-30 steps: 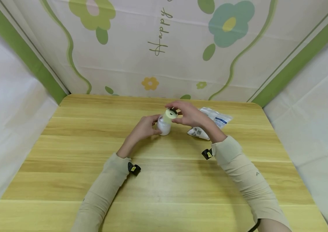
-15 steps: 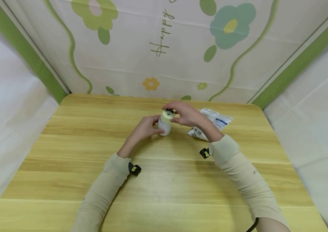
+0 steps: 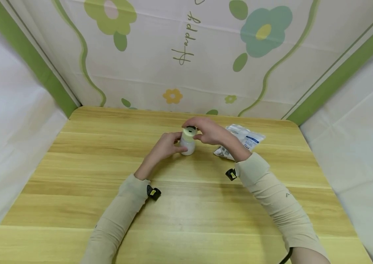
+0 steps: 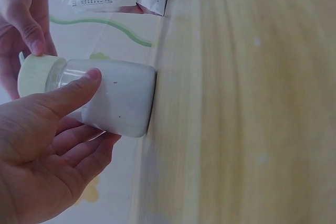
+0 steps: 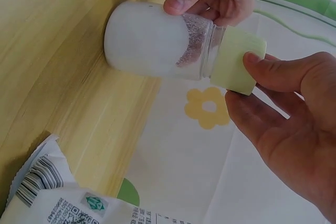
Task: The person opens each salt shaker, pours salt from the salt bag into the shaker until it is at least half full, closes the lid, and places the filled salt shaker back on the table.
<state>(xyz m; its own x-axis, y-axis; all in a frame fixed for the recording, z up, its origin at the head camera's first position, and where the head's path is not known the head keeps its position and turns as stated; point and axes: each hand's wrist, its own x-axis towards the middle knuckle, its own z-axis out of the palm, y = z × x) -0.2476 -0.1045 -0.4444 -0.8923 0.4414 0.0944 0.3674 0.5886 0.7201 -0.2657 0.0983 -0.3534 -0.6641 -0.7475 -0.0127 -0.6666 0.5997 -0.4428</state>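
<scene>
A clear jar filled with white powder or grains stands upright on the wooden table. My left hand grips its body, thumb on the near side and fingers around the far side, as the left wrist view shows. On the jar's neck sits a pale yellow-green lid. My right hand holds this lid, thumb on one side and fingers on the other. In the right wrist view some grains cling to the inner wall of the jar below the neck.
A white printed plastic bag lies to the right of the jar, partly behind the right forearm. A floral cloth hangs behind the table's far edge. White cloth walls flank both sides.
The lid has come down from a tilted position and now sits level on the jar's neck, my right hand moving slightly left with it. My left hand keeps its grip on the jar.
</scene>
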